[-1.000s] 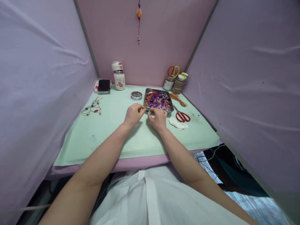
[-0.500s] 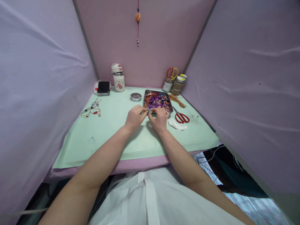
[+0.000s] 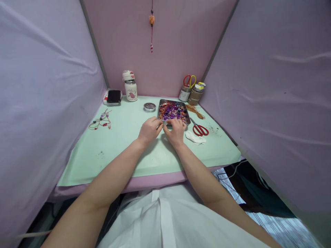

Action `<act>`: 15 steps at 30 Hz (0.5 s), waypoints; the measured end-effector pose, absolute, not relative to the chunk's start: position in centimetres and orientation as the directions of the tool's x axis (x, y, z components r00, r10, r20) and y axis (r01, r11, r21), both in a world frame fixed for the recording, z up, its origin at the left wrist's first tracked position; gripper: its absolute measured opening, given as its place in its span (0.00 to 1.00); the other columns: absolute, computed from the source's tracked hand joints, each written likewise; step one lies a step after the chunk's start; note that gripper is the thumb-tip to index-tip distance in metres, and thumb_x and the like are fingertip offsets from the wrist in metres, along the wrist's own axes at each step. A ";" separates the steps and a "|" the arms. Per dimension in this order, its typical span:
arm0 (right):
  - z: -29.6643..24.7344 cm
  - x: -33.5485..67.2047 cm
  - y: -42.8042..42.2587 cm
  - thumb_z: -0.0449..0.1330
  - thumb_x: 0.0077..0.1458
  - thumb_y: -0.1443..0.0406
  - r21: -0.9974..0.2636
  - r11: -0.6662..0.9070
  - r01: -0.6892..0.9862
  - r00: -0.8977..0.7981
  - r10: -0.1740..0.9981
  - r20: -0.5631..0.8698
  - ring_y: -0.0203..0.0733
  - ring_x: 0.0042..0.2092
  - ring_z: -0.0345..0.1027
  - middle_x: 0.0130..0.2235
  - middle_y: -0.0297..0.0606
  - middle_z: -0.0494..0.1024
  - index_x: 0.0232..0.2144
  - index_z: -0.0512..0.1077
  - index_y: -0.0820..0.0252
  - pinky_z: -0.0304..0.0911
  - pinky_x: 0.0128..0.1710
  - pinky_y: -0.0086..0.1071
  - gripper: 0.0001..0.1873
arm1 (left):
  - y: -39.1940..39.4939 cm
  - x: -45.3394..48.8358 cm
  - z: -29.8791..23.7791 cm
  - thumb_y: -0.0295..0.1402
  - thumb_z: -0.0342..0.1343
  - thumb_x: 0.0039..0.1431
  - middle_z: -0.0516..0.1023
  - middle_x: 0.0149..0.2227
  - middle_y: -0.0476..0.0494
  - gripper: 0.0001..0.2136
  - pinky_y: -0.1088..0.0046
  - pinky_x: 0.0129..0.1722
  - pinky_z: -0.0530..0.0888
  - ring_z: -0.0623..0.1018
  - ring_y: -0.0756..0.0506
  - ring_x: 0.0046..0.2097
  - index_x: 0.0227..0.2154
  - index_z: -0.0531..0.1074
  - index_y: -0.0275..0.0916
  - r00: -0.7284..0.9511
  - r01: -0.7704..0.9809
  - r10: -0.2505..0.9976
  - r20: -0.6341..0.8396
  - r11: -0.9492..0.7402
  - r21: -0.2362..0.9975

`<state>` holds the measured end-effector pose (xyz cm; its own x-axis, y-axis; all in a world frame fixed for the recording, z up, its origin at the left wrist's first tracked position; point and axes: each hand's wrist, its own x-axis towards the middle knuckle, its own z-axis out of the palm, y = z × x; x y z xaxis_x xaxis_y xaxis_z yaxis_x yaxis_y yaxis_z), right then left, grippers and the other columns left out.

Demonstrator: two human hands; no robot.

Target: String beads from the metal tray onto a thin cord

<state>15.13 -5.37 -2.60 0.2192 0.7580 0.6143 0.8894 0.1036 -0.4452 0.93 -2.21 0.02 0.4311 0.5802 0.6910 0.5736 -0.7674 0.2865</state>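
Both hands meet at the near edge of a metal tray (image 3: 187, 120) heaped with purple and orange beads (image 3: 173, 111). My left hand (image 3: 150, 128) is closed in a pinch, thumb and forefinger pointing right. My right hand (image 3: 176, 131) pinches just beside it, its fingertips almost touching the left ones. Something small, pale and shiny shows between the fingertips, too tiny to name. Just right of my right hand lie a crumpled white cloth (image 3: 196, 137) and red-handled scissors (image 3: 200, 130).
Brown cords (image 3: 196, 111) lie right of the tray, with a round tin (image 3: 149, 107) on its left. Strung beaded cords (image 3: 100, 121) rest at the left. Behind stand a bottle (image 3: 131, 89), a phone (image 3: 114, 96), a brown jar (image 3: 196, 94) and a scissors holder (image 3: 184, 94). A beaded string (image 3: 151, 20) hangs at the back.
The hands keep almost the same pinched pose at the tray's near edge. Only a slight shift of the whole view shows.
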 end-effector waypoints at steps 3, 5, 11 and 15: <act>-2.7 15.1 -5.3 0.55 0.56 0.61 -0.431 0.098 0.897 0.214 0.757 0.618 0.47 0.48 0.63 0.41 0.38 0.77 0.37 0.71 0.55 0.45 0.51 0.41 0.08 | -2.2 1.0 0.0 0.30 0.51 0.61 0.73 0.30 0.43 0.08 0.69 0.38 0.69 0.72 0.46 0.34 0.29 0.74 0.38 0.436 0.575 0.574 0.693 -0.770 0.277; -2.7 15.1 -5.3 0.55 0.56 0.61 -0.423 0.101 0.900 0.208 0.754 0.623 0.47 0.48 0.63 0.41 0.38 0.78 0.37 0.71 0.55 0.45 0.51 0.41 0.08 | -2.3 1.0 0.0 0.30 0.51 0.61 0.73 0.30 0.43 0.08 0.69 0.38 0.68 0.72 0.46 0.35 0.29 0.74 0.38 0.436 0.576 0.575 0.692 -0.769 0.277; -2.6 15.1 -5.4 0.55 0.56 0.61 -0.416 0.098 0.904 0.199 0.765 0.613 0.48 0.48 0.63 0.42 0.39 0.77 0.38 0.71 0.55 0.45 0.50 0.42 0.08 | -2.4 1.2 -0.1 0.30 0.51 0.61 0.72 0.31 0.42 0.08 0.69 0.39 0.68 0.72 0.46 0.35 0.29 0.74 0.37 0.435 0.586 0.583 0.686 -0.762 0.276; -2.6 15.1 -5.4 0.55 0.56 0.61 -0.435 0.109 0.894 0.203 0.766 0.610 0.47 0.48 0.62 0.42 0.38 0.77 0.37 0.71 0.55 0.44 0.51 0.42 0.08 | -2.4 1.4 -0.2 0.29 0.51 0.61 0.73 0.31 0.42 0.08 0.69 0.38 0.68 0.72 0.46 0.35 0.29 0.74 0.37 0.444 0.596 0.577 0.686 -0.762 0.255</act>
<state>15.10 -5.40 -2.57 0.2032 0.7661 0.6097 0.8937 0.1094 -0.4352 1.36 -2.37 -0.17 0.4440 0.5769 0.6856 0.5955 -0.7617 0.2553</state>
